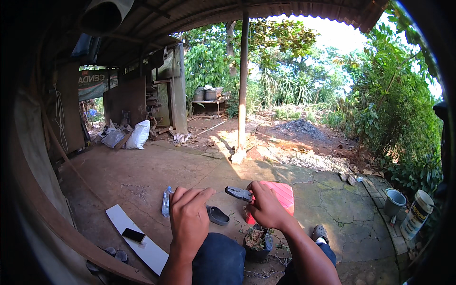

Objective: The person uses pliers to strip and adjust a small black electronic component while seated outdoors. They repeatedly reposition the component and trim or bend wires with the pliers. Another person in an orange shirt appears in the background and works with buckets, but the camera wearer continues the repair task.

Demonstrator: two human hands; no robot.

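Note:
My left hand (189,216) is raised in the lower middle, fingers pinched around something thin, too small to make out. To its right, my right hand (266,206) grips pliers (239,193), their dark jaws pointing left toward my left fingertips. Below my right hand stands a small potted plant (256,237) in a dark pot, with pale wire (268,273) on the ground near it. A red plastic object (285,194) lies behind my right hand, a dark clog (217,216) between my hands. My legs show at the lower edge, one foot in a clog.
A phone (133,234) rests on a white board (117,213) at left, near a water bottle (166,202). A bucket (395,202) and white pail (414,221) stand at right. Ahead are a wooden post (242,118), white sacks (139,135) and a gravel heap (301,129).

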